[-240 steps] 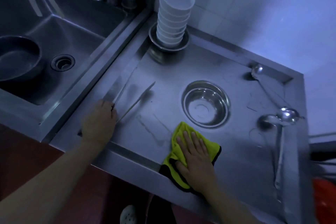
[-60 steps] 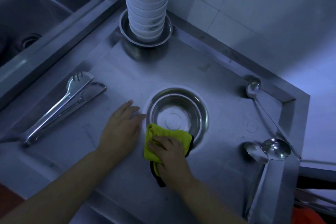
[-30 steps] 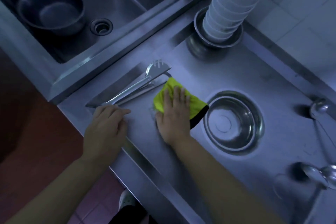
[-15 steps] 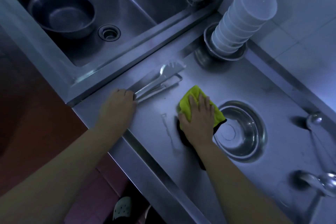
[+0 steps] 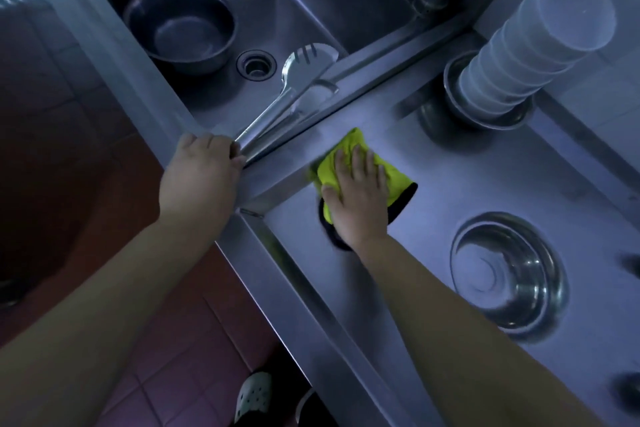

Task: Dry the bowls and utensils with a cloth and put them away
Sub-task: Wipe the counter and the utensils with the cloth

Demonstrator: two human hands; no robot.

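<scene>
The counter (image 5: 485,184) is brushed steel with a dull sheen, faintly scratched and streaked. At its ten o'clock the sink (image 5: 311,10) is the same steel, darker and matt inside, and the deep bowl (image 5: 180,31) in it is smooth metal with a soft gloss. The tongs (image 5: 294,80) are polished metal, bright and mirror-like at the slotted head. The cloth (image 5: 398,177) is soft, napped fabric, yellow with a black edge, wholly matt. At four o'clock from it the shallow bowl (image 5: 509,274) is glossy steel with ringed reflections. At two o'clock the stacked bowls (image 5: 540,42) look like smooth, pale, semi-matt plastic, set in a shiny metal dish (image 5: 485,118). The floor tiles (image 5: 166,357) are matt reddish.
</scene>
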